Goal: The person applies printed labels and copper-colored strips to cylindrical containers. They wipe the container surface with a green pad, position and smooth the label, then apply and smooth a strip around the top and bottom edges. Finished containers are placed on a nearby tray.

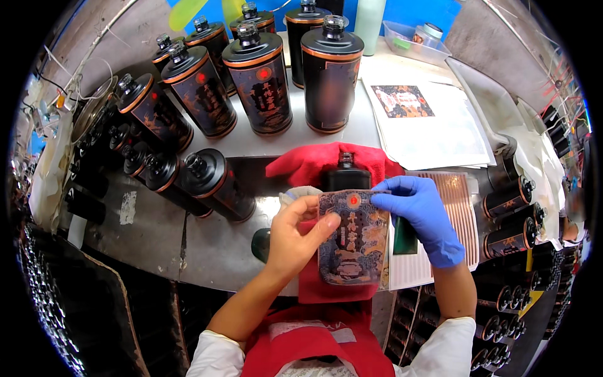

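Bright centre, glare on table [160, 242], bent edges, black corners

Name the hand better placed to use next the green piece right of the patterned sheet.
Likely the right: the blue-gloved right hand is right by the green piece, while the bare left hand grips the left edge of the patterned sheet.

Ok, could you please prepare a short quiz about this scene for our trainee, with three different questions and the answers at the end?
1. True or false: the left hand and the right hand both hold the decorated sheet.

2. Which hand wears the blue glove?
A) left
B) right
C) both

3. Fill in the colour: the cloth beside the neck of the black bottle behind the sheet is ____.

Key:
1. True
2. B
3. red
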Motion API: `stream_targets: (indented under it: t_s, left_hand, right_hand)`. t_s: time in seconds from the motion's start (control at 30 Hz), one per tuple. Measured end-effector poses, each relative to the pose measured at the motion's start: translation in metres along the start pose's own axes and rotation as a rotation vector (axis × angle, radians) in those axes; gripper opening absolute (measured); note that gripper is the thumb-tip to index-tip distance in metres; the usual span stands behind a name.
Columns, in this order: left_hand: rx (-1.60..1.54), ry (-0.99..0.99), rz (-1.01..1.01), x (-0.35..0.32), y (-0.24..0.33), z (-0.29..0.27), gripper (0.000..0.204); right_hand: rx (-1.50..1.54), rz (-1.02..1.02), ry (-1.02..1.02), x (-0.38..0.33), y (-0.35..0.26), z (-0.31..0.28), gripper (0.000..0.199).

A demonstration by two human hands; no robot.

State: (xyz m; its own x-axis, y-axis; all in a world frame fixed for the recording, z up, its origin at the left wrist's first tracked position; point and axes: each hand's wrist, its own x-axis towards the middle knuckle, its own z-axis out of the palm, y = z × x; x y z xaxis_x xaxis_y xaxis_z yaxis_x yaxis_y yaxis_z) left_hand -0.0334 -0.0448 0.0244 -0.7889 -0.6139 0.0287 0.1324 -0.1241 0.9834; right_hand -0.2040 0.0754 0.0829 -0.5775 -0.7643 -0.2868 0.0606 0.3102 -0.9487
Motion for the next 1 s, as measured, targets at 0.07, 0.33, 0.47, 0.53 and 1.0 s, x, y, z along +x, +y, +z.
stream_targets:
  t_s: [0.07,0.33,0.47,0.53,1.0]
  left_hand:
    - [-0.089,0.138,-0.046,0.01,-0.01,0.002,0.02]
    - [-0.032,0.246,0.021,0.031,-0.016,0.003,0.007]
    - [-0.04,0.201,0.005,0.036,-0.021,-0.001,0.008]
    - [-0.146,0.217,0.013,0.04,-0.026,-0.001,0.014]
    - [0.426,-0.305,0.135,-0.012,-0.024,0.009,0.083]
  right_hand:
    - [0.085,0.003,-0.005,0.016,0.015,-0.002,0.019]
    - [0.154,0.102,-0.015,0.034,0.032,-0.004,0.015]
    - [0.162,0.116,-0.01,0.039,0.036,-0.005,0.015]
    - [0.189,0.138,-0.009,0.041,0.038,-0.007,0.017]
    - [-0.521,-0.309,-0.065,-0.033,0.074,0.024,0.092]
